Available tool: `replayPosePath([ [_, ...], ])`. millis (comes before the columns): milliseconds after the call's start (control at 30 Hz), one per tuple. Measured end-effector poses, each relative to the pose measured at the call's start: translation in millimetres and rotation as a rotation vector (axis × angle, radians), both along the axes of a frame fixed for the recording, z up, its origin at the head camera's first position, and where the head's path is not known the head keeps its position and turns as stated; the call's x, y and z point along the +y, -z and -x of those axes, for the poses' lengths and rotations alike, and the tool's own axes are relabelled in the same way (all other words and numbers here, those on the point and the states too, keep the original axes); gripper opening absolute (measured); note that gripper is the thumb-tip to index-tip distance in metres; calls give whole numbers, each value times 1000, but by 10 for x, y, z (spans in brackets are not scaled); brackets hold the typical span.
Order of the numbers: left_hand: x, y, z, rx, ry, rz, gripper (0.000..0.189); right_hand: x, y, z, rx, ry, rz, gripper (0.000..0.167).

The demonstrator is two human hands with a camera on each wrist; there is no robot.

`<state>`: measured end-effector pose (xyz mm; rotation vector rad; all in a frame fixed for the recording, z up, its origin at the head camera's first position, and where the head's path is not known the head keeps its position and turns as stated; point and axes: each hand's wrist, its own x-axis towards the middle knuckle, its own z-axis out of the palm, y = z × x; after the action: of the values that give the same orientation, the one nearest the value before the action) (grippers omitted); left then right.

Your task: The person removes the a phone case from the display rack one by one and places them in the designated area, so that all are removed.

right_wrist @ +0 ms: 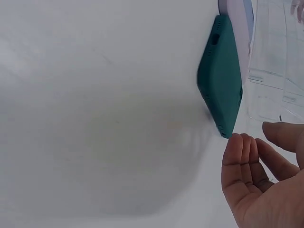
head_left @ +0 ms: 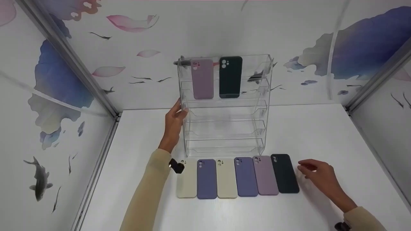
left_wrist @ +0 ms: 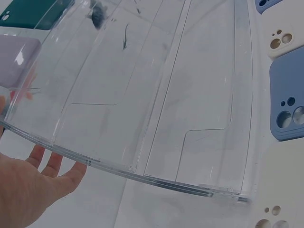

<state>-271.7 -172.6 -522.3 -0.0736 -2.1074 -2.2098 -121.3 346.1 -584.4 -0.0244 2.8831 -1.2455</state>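
A clear acrylic display rack (head_left: 224, 136) with stepped shelves stands upright at the back of the table. My left hand (head_left: 174, 125) grips its left side edge; in the left wrist view, fingers (left_wrist: 71, 178) meet the clear side panel. On the top shelf stand a mauve phone case (head_left: 203, 80) and a dark green phone case (head_left: 230, 78). In front lies a row of cream, violet, mauve and dark green phone cases, the green one (head_left: 285, 173) at its right end. Beside that green case hovers my right hand (head_left: 321, 176), fingers loosely bent, holding nothing.
White panels printed with fish and petals enclose the table (head_left: 144, 192) at the back and sides. Metal frame strips (head_left: 96, 179) run along the edges. The row's leftmost cream case (head_left: 187, 186) lies close to the left forearm.
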Motion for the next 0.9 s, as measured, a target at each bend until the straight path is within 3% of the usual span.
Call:
replayPosePath([
  [333,5,7,5,7,-7,-14,63,-62,-244,172,174,-25,1,24],
  [900,15,-7,-10,-8,-4,4,68,-253,-728,523,318,-80,106,22],
])
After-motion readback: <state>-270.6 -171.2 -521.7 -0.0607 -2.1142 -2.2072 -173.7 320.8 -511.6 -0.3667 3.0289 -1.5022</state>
